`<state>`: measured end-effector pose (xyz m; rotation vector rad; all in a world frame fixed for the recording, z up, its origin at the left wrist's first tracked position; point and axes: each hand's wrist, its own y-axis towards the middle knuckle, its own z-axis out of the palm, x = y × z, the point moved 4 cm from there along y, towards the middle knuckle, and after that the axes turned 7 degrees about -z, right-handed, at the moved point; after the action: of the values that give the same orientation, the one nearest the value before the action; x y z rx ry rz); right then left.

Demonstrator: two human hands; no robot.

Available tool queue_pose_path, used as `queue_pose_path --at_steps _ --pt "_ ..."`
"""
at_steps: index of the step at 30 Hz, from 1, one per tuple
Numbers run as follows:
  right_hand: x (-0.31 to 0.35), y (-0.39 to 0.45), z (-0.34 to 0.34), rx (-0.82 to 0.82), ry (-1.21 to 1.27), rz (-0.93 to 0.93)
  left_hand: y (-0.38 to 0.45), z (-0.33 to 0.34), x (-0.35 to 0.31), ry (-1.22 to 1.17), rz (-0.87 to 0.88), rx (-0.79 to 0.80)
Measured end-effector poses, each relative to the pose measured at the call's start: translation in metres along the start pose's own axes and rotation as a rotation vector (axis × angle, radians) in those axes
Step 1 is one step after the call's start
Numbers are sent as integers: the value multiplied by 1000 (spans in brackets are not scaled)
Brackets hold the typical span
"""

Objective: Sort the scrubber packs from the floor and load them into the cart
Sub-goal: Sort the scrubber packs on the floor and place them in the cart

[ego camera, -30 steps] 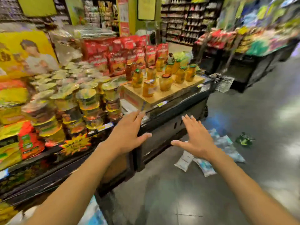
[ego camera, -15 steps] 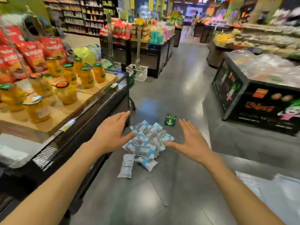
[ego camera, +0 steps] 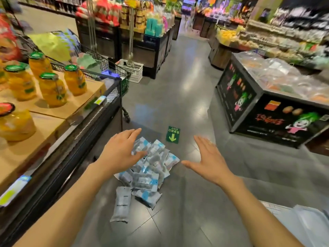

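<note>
A heap of scrubber packs (ego camera: 151, 168), grey pads in clear wrappers with blue print, lies on the grey floor in the aisle. One pack (ego camera: 121, 205) lies apart at the heap's near left. My left hand (ego camera: 121, 151) hovers over the heap's left side with fingers straight, holding nothing. My right hand (ego camera: 208, 158) is spread open to the right of the heap, palm facing left, also empty. A black wire cart (ego camera: 115, 86) stands beyond the display stand on the left, with yellow and green packs inside.
A display stand (ego camera: 74, 139) with jars of yellow fruit (ego camera: 51, 89) runs along the left. A black display block (ego camera: 267, 111) stands at right. A green exit arrow sticker (ego camera: 172, 134) marks the floor behind the heap. A white basket (ego camera: 130, 69) sits farther back.
The view has swung right, from the display stand to the aisle, then closer to the heap. Both hands stay open and have come nearer to the packs.
</note>
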<state>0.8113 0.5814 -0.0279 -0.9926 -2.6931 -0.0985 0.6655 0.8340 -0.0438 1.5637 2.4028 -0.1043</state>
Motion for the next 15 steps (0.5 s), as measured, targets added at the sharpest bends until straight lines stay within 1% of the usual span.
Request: queue_pose_path --at_steps 5,9,12,15 --pt "-20 88 28 101 -33 -23 68 47 29 47 -60 38" --pt "-49 164 76 159 -52 -84 110 103 59 144 -130 110" --pt "-78 220 145 167 -44 -128 140 166 93 193 -169 81" --pt "-110 262 246 188 -45 -148 164 260 134 211 -195 102"
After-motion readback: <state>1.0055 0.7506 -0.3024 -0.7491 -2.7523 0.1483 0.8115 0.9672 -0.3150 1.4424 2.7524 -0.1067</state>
